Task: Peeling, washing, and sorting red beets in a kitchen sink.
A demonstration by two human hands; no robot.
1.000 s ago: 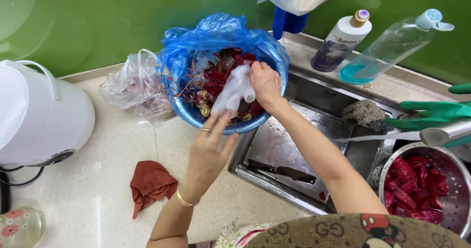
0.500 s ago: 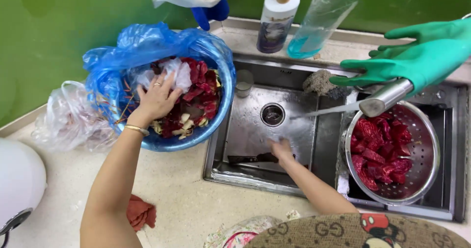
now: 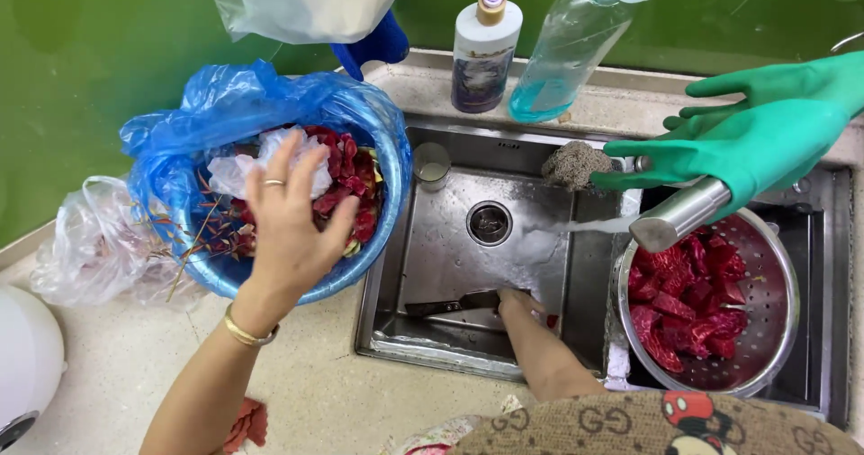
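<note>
My left hand point(image 3: 292, 225) hovers open, fingers spread, over a blue basin point(image 3: 382, 198) lined with a blue plastic bag. The basin holds red scraps point(image 3: 351, 180) and a crumpled white plastic piece point(image 3: 238, 171). My right hand point(image 3: 522, 304) is down in the steel sink point(image 3: 432, 239), under a stream of water. Its fingers meet the end of a black-handled knife point(image 3: 450, 306) lying on the sink floor; whether they grip it is unclear.
Another person's green-gloved hands point(image 3: 756, 135) hold a steel pull-out faucet head point(image 3: 679, 214) that sprays left into the sink. A metal colander point(image 3: 774, 284) holds red pieces. A scrubber point(image 3: 576, 162), two bottles point(image 3: 486, 54) and a clear plastic bag point(image 3: 99, 239) are nearby.
My left hand has lifted off the basin's contents and spread open. My right hand has slid nearer the sink's front, to the knife. Water now streams from the faucet head.
</note>
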